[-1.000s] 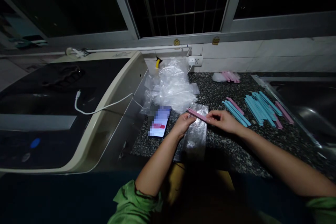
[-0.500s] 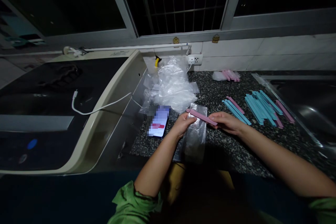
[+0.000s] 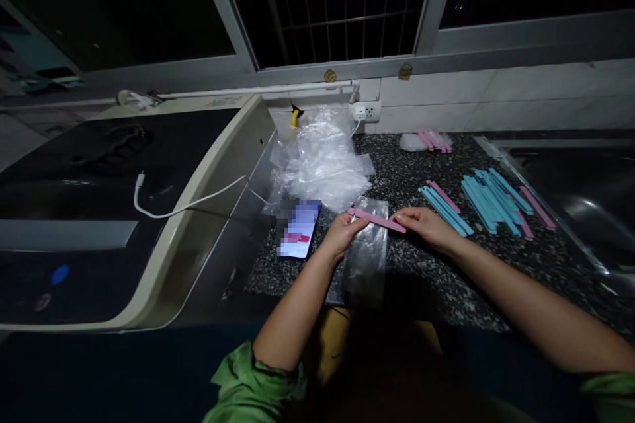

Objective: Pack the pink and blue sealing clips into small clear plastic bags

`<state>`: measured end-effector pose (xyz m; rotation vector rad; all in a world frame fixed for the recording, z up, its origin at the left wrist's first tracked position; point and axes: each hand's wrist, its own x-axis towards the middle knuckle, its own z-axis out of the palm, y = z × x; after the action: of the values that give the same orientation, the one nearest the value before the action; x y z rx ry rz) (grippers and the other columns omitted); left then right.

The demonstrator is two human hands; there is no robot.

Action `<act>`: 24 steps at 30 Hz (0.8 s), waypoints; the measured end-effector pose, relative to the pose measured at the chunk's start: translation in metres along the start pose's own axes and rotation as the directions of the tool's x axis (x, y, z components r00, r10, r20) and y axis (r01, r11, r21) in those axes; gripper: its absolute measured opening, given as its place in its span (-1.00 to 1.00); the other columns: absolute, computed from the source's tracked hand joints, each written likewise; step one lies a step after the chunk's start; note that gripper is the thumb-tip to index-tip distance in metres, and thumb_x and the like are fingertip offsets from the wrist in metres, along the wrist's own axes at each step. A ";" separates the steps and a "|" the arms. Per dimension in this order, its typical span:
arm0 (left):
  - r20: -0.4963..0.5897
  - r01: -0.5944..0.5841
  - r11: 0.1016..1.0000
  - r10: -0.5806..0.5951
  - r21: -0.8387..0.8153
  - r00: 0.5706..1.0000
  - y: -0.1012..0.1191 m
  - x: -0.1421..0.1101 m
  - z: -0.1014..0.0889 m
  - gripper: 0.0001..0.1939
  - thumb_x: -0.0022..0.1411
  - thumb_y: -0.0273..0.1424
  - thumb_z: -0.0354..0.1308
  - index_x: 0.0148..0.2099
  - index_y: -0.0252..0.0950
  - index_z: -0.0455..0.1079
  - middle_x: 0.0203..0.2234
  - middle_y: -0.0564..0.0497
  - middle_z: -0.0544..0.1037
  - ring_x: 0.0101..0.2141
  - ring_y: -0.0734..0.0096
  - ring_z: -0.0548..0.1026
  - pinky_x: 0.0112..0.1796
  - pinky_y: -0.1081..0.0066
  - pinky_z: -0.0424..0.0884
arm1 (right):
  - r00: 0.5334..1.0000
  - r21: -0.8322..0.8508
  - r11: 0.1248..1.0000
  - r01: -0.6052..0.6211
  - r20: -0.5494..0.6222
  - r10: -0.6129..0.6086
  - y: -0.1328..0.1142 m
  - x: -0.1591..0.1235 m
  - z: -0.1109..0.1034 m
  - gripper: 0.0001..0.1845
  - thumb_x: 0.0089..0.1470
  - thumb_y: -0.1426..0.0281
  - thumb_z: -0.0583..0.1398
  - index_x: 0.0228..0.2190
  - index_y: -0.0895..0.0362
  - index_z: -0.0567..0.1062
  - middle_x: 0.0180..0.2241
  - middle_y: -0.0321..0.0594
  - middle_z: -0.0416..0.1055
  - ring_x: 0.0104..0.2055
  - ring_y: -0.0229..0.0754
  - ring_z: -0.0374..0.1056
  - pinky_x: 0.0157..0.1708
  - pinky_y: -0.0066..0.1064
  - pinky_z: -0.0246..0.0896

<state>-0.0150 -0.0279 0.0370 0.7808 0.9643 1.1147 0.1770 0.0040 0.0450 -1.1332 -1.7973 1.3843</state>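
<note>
A flat, narrow pink bag clip (image 3: 381,220) slants across the space between my hands, above the dark counter. My left hand (image 3: 342,236) pinches its left part, thumb on top. At the clip's right end, my right hand (image 3: 423,223) has its thumb and fingers closed on it. Beneath the clip lies a clear plastic bag (image 3: 368,268), its top partly covered by the clip and left thumb. To the right are blue bag clips (image 3: 479,201) in a loose pile and a smaller blue group (image 3: 445,213), with pink ones beside them.
A lit phone (image 3: 301,228) lies left of my hands. Behind it heaps a mound of clear plastic bags (image 3: 327,168). Further left stands a washing machine (image 3: 208,165) with a white cable (image 3: 198,200) across it. A metal sink (image 3: 585,198) borders the right; more pink clips (image 3: 434,140) lie near the wall.
The pink clip has turned slightly, so that its broad face shows more. Both hands keep nearly the same place, and the things on the counter lie as before.
</note>
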 end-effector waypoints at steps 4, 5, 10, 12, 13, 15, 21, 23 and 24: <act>-0.022 -0.008 1.000 0.008 -0.016 1.000 -0.001 0.001 0.001 -0.59 -0.37 -0.20 0.39 -0.49 -0.39 0.40 -0.65 0.08 0.44 -0.56 0.50 0.33 -0.40 0.46 0.21 | 0.884 -0.456 0.841 0.292 -0.207 -0.420 -0.001 -0.006 0.003 -0.71 -0.02 0.16 0.17 -0.41 0.15 0.47 -0.49 -0.20 0.41 -0.42 -0.19 0.28 -0.39 -0.35 0.16; -0.024 -0.008 1.000 0.008 -0.024 1.000 -0.002 0.001 0.001 -0.58 -0.38 -0.20 0.39 -0.49 -0.38 0.40 -0.65 0.08 0.44 -0.57 0.50 0.33 -0.41 0.46 0.21 | 0.828 -0.561 0.749 0.352 -0.187 -0.529 -0.001 -0.008 0.005 -0.74 -0.01 0.20 0.18 -0.41 0.15 0.47 -0.47 -0.18 0.43 -0.39 -0.17 0.29 -0.36 -0.33 0.17; -0.009 -0.011 0.999 0.010 -0.038 1.000 -0.003 0.002 0.003 -0.58 -0.38 -0.20 0.40 -0.48 -0.38 0.40 -0.64 0.07 0.45 -0.57 0.51 0.34 -0.40 0.45 0.23 | 0.688 -0.853 0.341 0.394 0.027 -0.725 0.001 -0.015 0.012 -0.79 0.02 0.27 0.18 -0.36 0.17 0.48 -0.41 -0.13 0.46 -0.34 -0.15 0.28 -0.36 -0.34 0.13; -0.001 -0.008 1.000 0.008 -0.022 1.000 -0.003 0.002 0.003 -0.58 -0.36 -0.21 0.39 -0.47 -0.39 0.41 -0.63 0.06 0.45 -0.56 0.50 0.34 -0.38 0.45 0.23 | 0.685 -0.884 0.292 0.365 0.043 -0.728 0.001 -0.016 0.013 -0.81 0.05 0.30 0.16 -0.38 0.16 0.48 -0.43 -0.15 0.46 -0.36 -0.17 0.27 -0.37 -0.35 0.10; 0.004 -0.009 1.000 0.009 -0.010 1.000 -0.004 0.002 0.003 -0.59 -0.35 -0.21 0.39 -0.47 -0.39 0.41 -0.63 0.06 0.45 -0.56 0.50 0.33 -0.37 0.44 0.23 | 0.686 -0.888 0.289 0.357 0.039 -0.726 0.001 -0.016 0.012 -0.83 0.06 0.31 0.15 -0.39 0.16 0.48 -0.44 -0.17 0.46 -0.37 -0.18 0.26 -0.38 -0.35 0.09; 0.011 -0.027 0.999 0.027 0.017 1.000 -0.004 0.002 0.002 -0.61 -0.34 -0.24 0.39 -0.47 -0.39 0.40 -0.63 0.07 0.44 -0.55 0.51 0.32 -0.36 0.45 0.22 | 0.696 -0.886 0.307 0.348 0.025 -0.717 0.002 -0.015 0.011 -0.83 0.07 0.33 0.13 -0.41 0.14 0.48 -0.45 -0.18 0.46 -0.38 -0.18 0.26 -0.38 -0.35 0.08; 0.022 -0.082 0.993 0.080 0.086 0.997 -0.006 0.005 -0.001 -0.61 -0.31 -0.38 0.35 -0.33 -0.36 0.42 -0.52 0.08 0.47 -0.45 0.46 0.35 -0.29 0.45 0.21 | 0.725 -0.846 0.412 0.339 -0.044 -0.687 0.003 -0.013 0.008 -0.81 0.09 0.31 0.10 -0.40 0.11 0.48 -0.42 -0.15 0.47 -0.35 -0.14 0.28 -0.35 -0.32 0.13; 0.021 -0.063 0.990 0.060 0.125 0.998 -0.005 0.004 -0.001 -0.66 -0.29 -0.40 0.33 -0.35 -0.36 0.42 -0.54 0.08 0.46 -0.45 0.45 0.34 -0.30 0.45 0.20 | 0.728 -0.828 0.429 0.361 -0.037 -0.684 0.004 -0.012 0.008 -0.81 0.09 0.31 0.11 -0.39 0.11 0.48 -0.41 -0.15 0.47 -0.35 -0.14 0.29 -0.34 -0.32 0.15; 0.024 -0.051 0.989 0.048 0.140 0.999 -0.004 0.003 -0.001 -0.69 -0.28 -0.40 0.33 -0.39 -0.36 0.41 -0.57 0.08 0.44 -0.47 0.46 0.33 -0.31 0.45 0.19 | 0.731 -0.821 0.433 0.371 -0.028 -0.681 0.005 -0.012 0.009 -0.81 0.09 0.30 0.11 -0.38 0.11 0.49 -0.42 -0.15 0.47 -0.35 -0.15 0.29 -0.34 -0.32 0.15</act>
<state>-0.0143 -0.0257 0.0318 0.9333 1.0191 1.0872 0.1764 -0.0101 0.0383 -0.9289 -2.2329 -0.0788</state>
